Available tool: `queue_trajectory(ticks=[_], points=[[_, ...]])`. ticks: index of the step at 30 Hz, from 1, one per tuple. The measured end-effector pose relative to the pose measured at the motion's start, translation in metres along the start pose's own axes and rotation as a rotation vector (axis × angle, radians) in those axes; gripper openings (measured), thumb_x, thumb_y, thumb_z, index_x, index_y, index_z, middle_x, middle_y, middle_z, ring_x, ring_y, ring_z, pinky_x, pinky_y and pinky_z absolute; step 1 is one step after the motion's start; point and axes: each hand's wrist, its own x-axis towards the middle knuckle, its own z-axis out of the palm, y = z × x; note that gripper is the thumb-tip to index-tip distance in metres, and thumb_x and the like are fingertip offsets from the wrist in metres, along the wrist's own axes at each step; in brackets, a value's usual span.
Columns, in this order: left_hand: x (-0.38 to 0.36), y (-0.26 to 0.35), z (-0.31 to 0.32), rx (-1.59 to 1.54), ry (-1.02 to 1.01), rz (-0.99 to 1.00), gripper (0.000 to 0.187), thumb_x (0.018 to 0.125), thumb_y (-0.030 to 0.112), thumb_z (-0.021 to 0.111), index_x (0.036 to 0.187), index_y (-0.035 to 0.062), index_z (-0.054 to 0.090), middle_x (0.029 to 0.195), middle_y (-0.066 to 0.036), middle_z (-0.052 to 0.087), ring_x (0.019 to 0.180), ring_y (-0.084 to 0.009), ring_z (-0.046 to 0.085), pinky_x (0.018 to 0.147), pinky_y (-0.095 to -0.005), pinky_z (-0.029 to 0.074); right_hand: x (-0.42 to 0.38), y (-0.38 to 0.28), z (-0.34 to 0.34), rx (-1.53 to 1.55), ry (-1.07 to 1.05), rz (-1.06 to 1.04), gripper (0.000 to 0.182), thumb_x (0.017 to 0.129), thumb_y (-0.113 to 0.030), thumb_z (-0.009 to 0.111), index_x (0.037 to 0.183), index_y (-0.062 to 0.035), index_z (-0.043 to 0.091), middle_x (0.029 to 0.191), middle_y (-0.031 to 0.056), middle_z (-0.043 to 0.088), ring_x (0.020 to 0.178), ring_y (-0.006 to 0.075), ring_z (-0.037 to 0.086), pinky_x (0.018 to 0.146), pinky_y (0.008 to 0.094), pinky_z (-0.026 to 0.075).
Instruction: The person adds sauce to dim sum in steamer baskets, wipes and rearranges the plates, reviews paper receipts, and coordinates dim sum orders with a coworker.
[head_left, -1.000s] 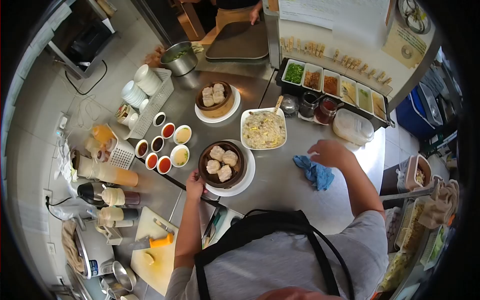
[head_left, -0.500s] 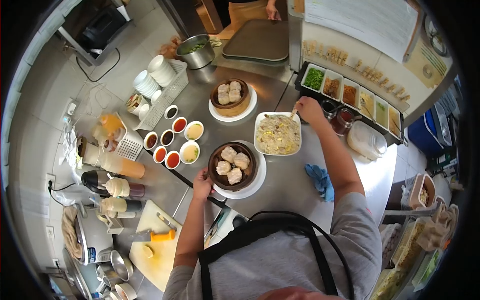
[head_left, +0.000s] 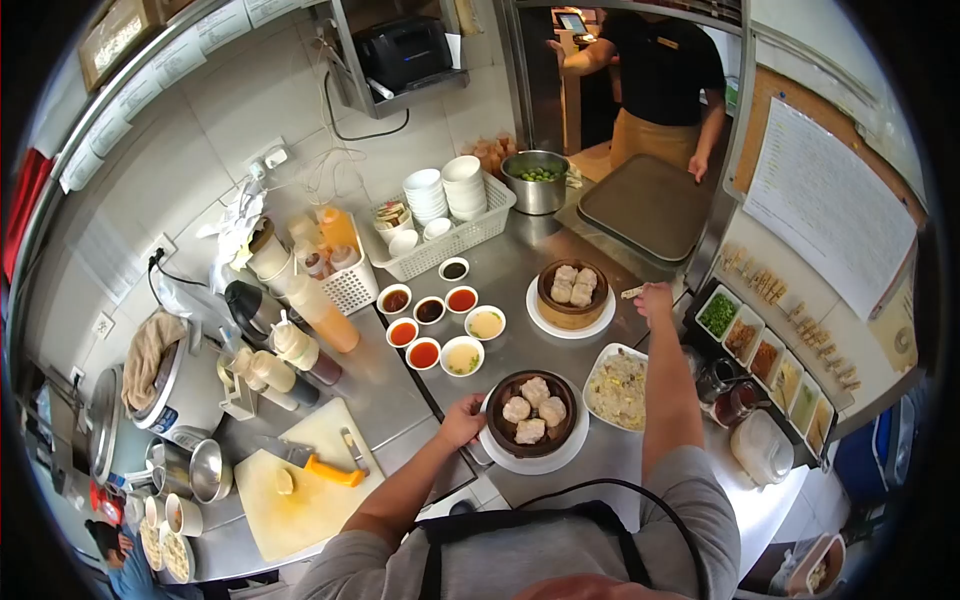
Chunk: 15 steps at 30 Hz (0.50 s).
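Observation:
My left hand (head_left: 462,420) is closed on the left rim of a white plate (head_left: 556,462). A round bamboo steamer (head_left: 573,440) stands on that plate, with several open-topped dumplings (head_left: 516,408) inside. My right hand (head_left: 655,302) pinches a small wooden clothespin (head_left: 632,293), held right of a second bamboo steamer (head_left: 568,317). Pale dumplings (head_left: 572,285) fill this one, which sits on its own white plate (head_left: 540,319). Below my right forearm is a white square bowl of fried rice (head_left: 615,388), partly hidden by the arm.
Several small sauce bowls (head_left: 424,353) stand left of the steamers. Topping containers (head_left: 742,335) and jars (head_left: 735,403) line the right side. A cutting board (head_left: 300,490) with an orange-handled knife (head_left: 335,472) lies lower left. A co-worker (head_left: 665,80) stands behind a brown tray (head_left: 645,207).
My right hand has moved the clothespin from the fried rice bowl's edge to beside the far steamer. My left hand stays at the near plate. The view has tilted up, showing more of the co-worker.

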Motion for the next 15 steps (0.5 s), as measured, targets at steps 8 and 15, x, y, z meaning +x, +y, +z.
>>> queue_trajectory(ticks=[8,15], points=[[0.002,-0.002,-0.001,-0.011,0.034,0.008,0.037,0.071,0.002,0.048,0.107,0.0067,0.048,0.065,-0.001,0.054,0.041,-0.0060,0.045,0.033,-0.0183,0.037,0.003,0.027,0.024,0.157,0.012,0.234,0.023,0.082,-0.022,0.043,0.094,-0.0041,0.049,0.069,0.0109,0.056,0.058,0.0233,0.057,0.050,0.0356,0.045],[0.003,-0.002,0.004,-0.002,0.054,0.026,0.033,0.071,0.000,0.042,0.104,0.0025,0.048,0.061,-0.003,0.053,0.039,-0.0072,0.046,0.032,-0.0200,0.038,0.009,0.029,0.020,0.096,-0.019,0.257,0.022,0.080,-0.022,0.042,0.087,-0.0044,0.053,0.076,0.0119,0.060,0.061,0.0230,0.060,0.051,0.0340,0.048]])
